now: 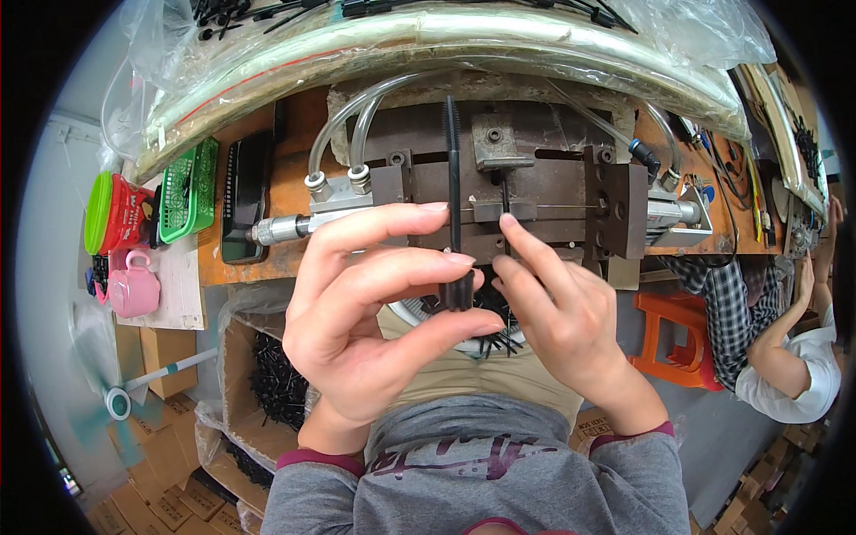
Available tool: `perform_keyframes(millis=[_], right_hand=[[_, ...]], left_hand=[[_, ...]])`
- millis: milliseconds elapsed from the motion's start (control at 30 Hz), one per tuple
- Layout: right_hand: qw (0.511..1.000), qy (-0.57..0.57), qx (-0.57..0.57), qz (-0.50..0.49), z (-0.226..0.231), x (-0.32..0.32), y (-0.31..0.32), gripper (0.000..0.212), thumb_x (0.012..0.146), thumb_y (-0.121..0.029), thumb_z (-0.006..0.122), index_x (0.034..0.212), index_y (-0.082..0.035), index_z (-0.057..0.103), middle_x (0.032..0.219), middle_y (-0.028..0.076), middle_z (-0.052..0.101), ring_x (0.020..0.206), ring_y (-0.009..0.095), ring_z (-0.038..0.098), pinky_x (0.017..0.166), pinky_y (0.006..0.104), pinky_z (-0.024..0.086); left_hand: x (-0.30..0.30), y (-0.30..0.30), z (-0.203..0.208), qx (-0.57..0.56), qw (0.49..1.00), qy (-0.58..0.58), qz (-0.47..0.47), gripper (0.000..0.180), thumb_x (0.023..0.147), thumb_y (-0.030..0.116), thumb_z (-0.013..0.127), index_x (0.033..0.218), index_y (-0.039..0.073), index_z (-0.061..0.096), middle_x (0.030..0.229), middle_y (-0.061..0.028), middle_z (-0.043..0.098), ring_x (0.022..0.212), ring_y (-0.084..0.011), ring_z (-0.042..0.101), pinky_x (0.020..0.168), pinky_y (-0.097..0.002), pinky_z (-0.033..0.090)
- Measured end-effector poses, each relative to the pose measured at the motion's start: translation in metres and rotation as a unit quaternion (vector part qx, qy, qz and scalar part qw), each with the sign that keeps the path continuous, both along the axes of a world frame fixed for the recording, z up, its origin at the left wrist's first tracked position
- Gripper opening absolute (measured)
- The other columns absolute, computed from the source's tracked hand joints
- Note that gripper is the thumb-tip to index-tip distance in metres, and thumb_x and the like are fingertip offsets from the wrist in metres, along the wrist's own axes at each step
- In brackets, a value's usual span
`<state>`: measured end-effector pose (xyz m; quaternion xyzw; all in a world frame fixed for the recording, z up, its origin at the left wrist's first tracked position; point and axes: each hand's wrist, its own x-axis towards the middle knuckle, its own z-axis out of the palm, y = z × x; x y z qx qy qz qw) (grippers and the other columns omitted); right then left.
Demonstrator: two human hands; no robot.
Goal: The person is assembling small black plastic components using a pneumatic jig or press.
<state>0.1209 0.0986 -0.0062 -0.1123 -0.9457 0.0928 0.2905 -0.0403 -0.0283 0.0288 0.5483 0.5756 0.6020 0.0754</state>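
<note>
Both hands are working at the metal jig (499,192): left hand (374,312) pinching the black brush wand (454,178) upright for alignment, right hand (557,312) fingertips closing beside its base.

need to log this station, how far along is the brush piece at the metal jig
Looks mid-step. Done: nothing finished shows at the jig. In hand: the left hand pinches a thin black brush wand upright in front of the jig, while the right hand has a fingertip at the jig's centre slot. Left: a box of black parts sits below the bench, apparently unprocessed.
</note>
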Motion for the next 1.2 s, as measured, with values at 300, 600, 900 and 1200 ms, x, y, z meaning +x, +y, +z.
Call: perform_keyframes(millis=[300, 600, 900, 1200], right_hand=[[0.994, -0.105, 0.000, -0.010, 0.030, -0.002, 0.001, 0.024, 0.070, -0.010, 0.066, 0.093, -0.003, 0.064, 0.120, 0.017, 0.066, 0.058, 0.016, 0.061, 0.056, 0.0289, 0.051], [0.985, 0.103, 0.127, -0.050, 0.127, -0.052, 0.112, 0.018, 0.083, -0.011, 0.075, 0.100, -0.006, 0.072, 0.099, 0.003, 0.072, 0.069, 0.008, 0.059, 0.057, 0.0234, 0.044], [0.951, -0.218, 0.195, -0.100, 0.159, -0.140, 0.142, 0.030, 0.075, 0.000, 0.064, 0.106, 0.000, 0.064, 0.103, 0.018, 0.068, 0.100, 0.036, 0.066, 0.083, 0.0445, 0.055], [0.986, -0.118, 0.090, -0.074, 0.163, -0.122, 0.162, 0.015, 0.073, -0.006, 0.072, 0.084, 0.005, 0.069, 0.075, 0.022, 0.066, 0.073, 0.034, 0.067, 0.070, 0.0379, 0.053]], left_hand=[[0.004, 0.000, 0.008, -0.044, 0.998, 0.035, -0.003, 0.041, 0.060, -0.003, 0.086, 0.099, -0.004, 0.072, 0.128, -0.0310, 0.058, 0.095, -0.0276, 0.072, 0.084, -0.0345, 0.060], [0.024, 0.006, -0.005, -0.106, 0.972, 0.206, 0.043, 0.031, 0.066, 0.004, 0.083, 0.095, 0.001, 0.072, 0.126, -0.0196, 0.065, 0.093, -0.0264, 0.070, 0.075, -0.0318, 0.057], [0.038, 0.026, -0.022, -0.187, 0.926, 0.319, 0.075, 0.026, 0.072, 0.011, 0.079, 0.094, 0.004, 0.069, 0.130, -0.0128, 0.065, 0.071, -0.0183, 0.068, 0.063, -0.0287, 0.054], [0.035, 0.026, -0.026, -0.191, 0.924, 0.323, 0.072, 0.025, 0.073, 0.012, 0.079, 0.095, 0.006, 0.068, 0.132, -0.0095, 0.064, 0.063, -0.0172, 0.065, 0.061, -0.0276, 0.053]])
